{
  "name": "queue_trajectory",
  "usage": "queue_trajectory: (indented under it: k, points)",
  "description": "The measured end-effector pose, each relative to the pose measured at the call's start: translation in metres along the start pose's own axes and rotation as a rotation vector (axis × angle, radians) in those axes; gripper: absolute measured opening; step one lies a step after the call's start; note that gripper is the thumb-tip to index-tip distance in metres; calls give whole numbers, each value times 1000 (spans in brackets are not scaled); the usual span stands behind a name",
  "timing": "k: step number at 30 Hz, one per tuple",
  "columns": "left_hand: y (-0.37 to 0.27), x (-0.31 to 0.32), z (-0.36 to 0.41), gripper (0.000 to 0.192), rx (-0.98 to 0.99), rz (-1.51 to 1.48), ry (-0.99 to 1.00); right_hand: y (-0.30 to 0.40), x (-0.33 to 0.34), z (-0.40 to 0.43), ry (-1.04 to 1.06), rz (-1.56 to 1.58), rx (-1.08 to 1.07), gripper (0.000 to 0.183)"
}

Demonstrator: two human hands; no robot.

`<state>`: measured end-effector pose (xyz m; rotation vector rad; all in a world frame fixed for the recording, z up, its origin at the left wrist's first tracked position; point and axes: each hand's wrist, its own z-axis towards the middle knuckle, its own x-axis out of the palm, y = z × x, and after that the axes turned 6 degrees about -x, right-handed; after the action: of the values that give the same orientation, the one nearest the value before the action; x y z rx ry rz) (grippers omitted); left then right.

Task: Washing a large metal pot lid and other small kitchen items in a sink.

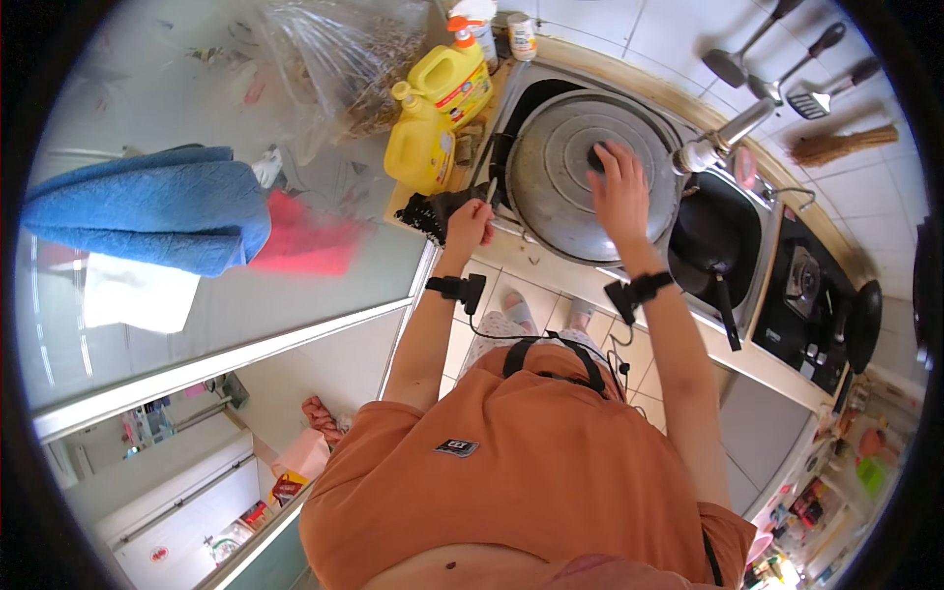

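A large round metal lid (549, 158) with raised rings and a dark knob (596, 157) covers most of the left sink basin. My right hand (622, 188) is over the lid with its fingers at the knob; whether they grip it cannot be told. My left hand (470, 223) is closed around the handle of a slim, light-coloured utensil (492, 190), whose kind cannot be made out. It is beside the lid's left edge, near a dark mesh cloth (424, 214) at the counter corner.
Yellow detergent bottles (420, 151) stand left of the sink. A black frying pan (704, 228) lies in the right basin, its handle over the front rim. Further right is a gas hob (800, 295). Utensils and a straw brush (844, 145) hang on the tiles. A faucet (708, 151) reaches over the sink.
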<state>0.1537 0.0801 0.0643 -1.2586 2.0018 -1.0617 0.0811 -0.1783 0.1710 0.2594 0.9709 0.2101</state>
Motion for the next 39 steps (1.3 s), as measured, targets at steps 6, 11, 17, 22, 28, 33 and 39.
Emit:
queue_trajectory:
  k: [6, 11, 17, 22, 28, 33, 39]
  points:
    - [-6, 17, -8, 19, 176, 383, -96, -37, 42, 2, 149, -97, -83, 37]
    - [7, 25, 4, 25, 364, 778, -323, -36, 51, 3, 204, -109, -71, 35]
    - [8, 28, 14, 16, 333, 897, -323, -33, 52, 6, 194, -136, -118, 34]
    - [-16, 24, 27, 17, 303, 1068, -271, -34, 54, 6, 176, -159, -121, 33]
    - [-24, 13, 32, 23, 242, 1049, -43, -32, 55, 11, 191, -163, -142, 32]
    - [-8, 14, 35, 22, 191, 991, -11, -33, 56, 8, 173, -173, -143, 33]
    - [-16, 25, 33, 22, 157, 956, -95, -35, 57, 8, 167, -167, -155, 33]
